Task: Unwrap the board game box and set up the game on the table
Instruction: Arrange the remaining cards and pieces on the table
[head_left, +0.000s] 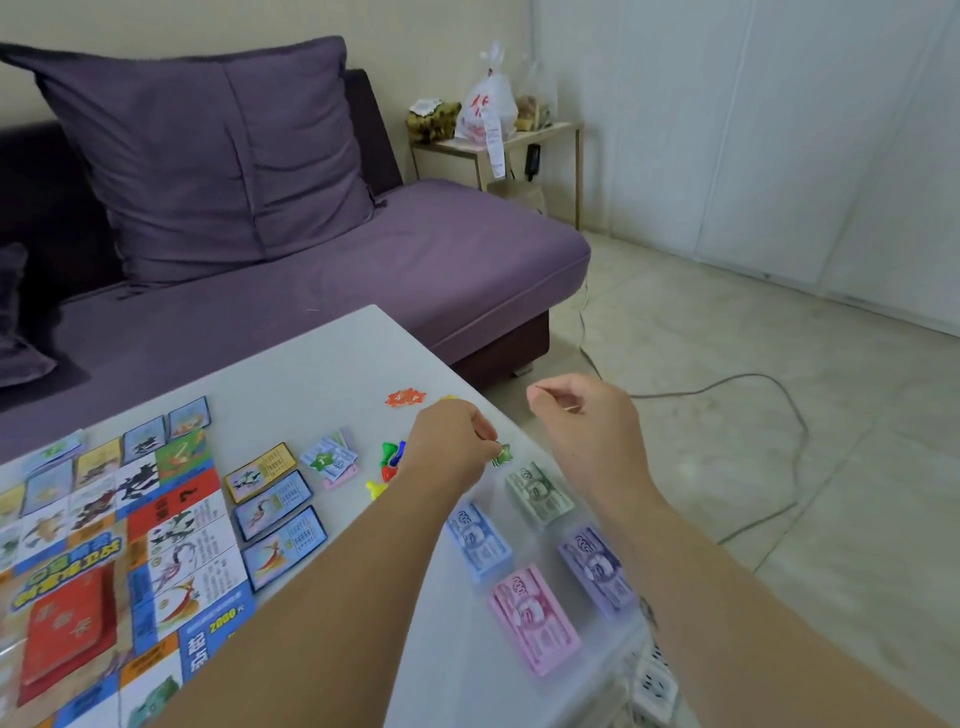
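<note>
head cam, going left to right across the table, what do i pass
game board → column of three cards → small card stack with a green star → coloured plastic pawns → blue banknotes → purple banknotes

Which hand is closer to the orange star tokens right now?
Left. The left hand, pinching a green star token, sits just on the near side of the orange star tokens; the right hand hovers farther right, by the edge of the table.
</note>
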